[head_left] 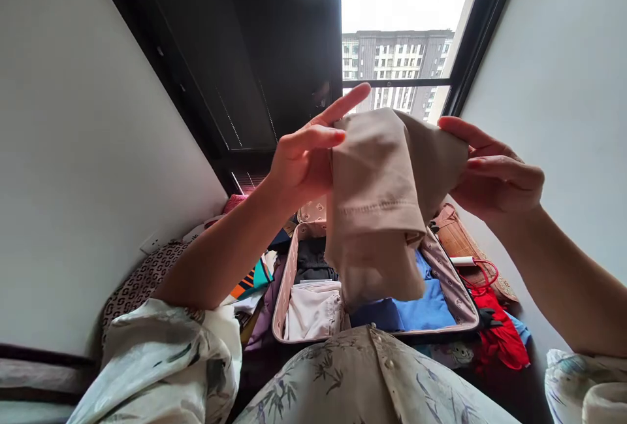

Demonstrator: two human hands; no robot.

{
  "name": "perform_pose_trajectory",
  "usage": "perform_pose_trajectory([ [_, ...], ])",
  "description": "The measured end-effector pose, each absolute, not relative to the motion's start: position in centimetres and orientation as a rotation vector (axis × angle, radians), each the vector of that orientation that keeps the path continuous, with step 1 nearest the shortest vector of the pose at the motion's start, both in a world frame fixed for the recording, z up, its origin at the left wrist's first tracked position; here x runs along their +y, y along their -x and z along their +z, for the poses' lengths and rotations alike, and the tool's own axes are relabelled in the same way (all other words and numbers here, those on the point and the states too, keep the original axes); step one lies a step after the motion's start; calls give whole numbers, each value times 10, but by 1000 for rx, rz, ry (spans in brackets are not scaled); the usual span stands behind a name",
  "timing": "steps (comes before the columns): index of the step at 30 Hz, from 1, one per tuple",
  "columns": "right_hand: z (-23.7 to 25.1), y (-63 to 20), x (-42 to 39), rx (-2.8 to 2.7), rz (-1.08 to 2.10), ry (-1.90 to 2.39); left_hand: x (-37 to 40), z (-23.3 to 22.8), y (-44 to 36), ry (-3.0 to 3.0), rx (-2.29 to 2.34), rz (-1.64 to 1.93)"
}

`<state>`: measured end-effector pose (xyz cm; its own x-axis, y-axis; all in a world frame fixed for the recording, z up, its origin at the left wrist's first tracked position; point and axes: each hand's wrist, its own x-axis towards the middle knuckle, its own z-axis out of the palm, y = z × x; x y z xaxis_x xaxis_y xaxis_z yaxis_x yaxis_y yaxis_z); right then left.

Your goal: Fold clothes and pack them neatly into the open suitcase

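A beige garment (375, 179) with a stitched hem hangs in loose folds between my two hands, raised over an open suitcase (289, 280). Its exact kind cannot be told. My left hand (308, 159) grips its upper left edge with the thumb in front, the index finger stretching up past the cloth. At the upper right edge, my right hand (497, 172) pinches the fabric between thumb and fingers. Below, the suitcase holds a folded white garment (313, 311), black clothing (316, 257) and folded blue clothing (426, 306). The hanging cloth hides the suitcase's middle.
Left of the suitcase lie a patterned brown-and-white item (142, 280) and striped, colourful clothing (257, 277). To the right are a brown woven bag (455, 231), a red cord (490, 274) and a red cloth (504, 332). A window (396, 6) and dark panel (255, 38) stand ahead.
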<state>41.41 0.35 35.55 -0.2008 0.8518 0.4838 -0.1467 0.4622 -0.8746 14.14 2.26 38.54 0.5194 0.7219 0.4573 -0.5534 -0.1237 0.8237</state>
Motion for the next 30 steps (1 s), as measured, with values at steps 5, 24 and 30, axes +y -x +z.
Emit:
perform_pose_trajectory([
  [5, 366, -414, 0, -1676, 970, 564, 14, 405, -135, -1398, 60, 1090],
  [24, 310, -381, 3, -1754, -504, 1045, 19, 385, -152, -1196, 215, 1010],
  [30, 290, -389, -7, -1549, 139, 946, 41, 341, -153, -1386, 327, 924],
])
